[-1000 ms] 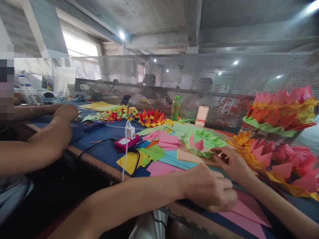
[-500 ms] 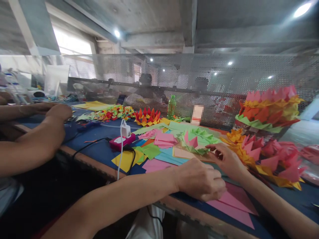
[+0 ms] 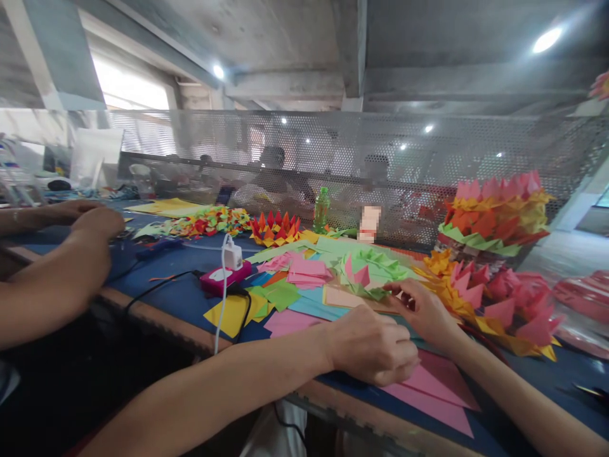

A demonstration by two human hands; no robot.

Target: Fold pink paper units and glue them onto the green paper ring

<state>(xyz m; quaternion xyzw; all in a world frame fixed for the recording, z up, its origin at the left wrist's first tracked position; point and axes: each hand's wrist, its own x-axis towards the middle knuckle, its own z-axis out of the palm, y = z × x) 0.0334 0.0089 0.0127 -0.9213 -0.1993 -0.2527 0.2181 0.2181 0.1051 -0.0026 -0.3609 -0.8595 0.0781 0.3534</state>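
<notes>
Right of centre, the right hand (image 3: 427,312) curves at the green paper flower (image 3: 383,263): likely light, crushable, best pinched low; left hand (image 3: 373,346) curls, both grips unclear.

By the front edge of the bench (image 3: 164,298), the left hand (image 3: 373,346) hides its fingertips. A dark object (image 3: 592,391) is cropped at right.

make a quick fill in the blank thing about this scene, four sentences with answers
1. The fingertips of the right hand are nearest the ____ folded-paper ring.
2. Along the table's near edge, ____ sheets lie beside the left hand.
3. The charger on the power strip is ____.
4. A green ____ stands before the perforated screen.

Missing words: green; pink; white; bottle.
</notes>
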